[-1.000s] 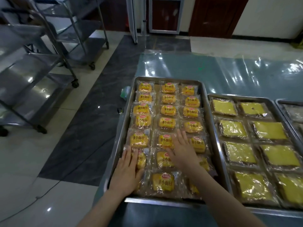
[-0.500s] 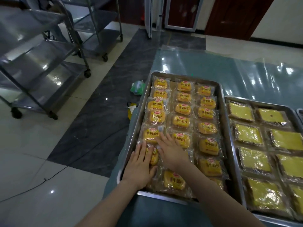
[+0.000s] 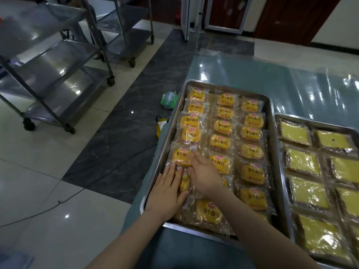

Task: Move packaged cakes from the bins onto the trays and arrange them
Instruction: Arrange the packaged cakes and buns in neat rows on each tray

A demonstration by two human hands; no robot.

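A steel tray (image 3: 272, 121) holds three columns of packaged yellow cakes (image 3: 221, 141) in clear wrappers with red labels. My left hand (image 3: 167, 193) lies flat, fingers spread, on a cake (image 3: 184, 180) in the tray's near left corner. My right hand (image 3: 202, 171) rests flat beside it, fingers apart and reaching onto the cake (image 3: 179, 156) one row further up the left column. Neither hand grips a cake. A second steel tray (image 3: 318, 124) to the right carries flat square yellow cakes (image 3: 302, 162) in two visible columns.
The trays sit on a table covered with shiny plastic film (image 3: 252, 74). Wheeled steel rack carts (image 3: 58, 74) stand on the tiled floor to the left. A green bag (image 3: 169, 99) and a yellow-and-white item (image 3: 161, 125) lie beside the table's left edge. A cable (image 3: 77, 191) crosses the floor.
My right hand has slid from the middle of the tray to the left column, next to my left hand. The view has shifted left.
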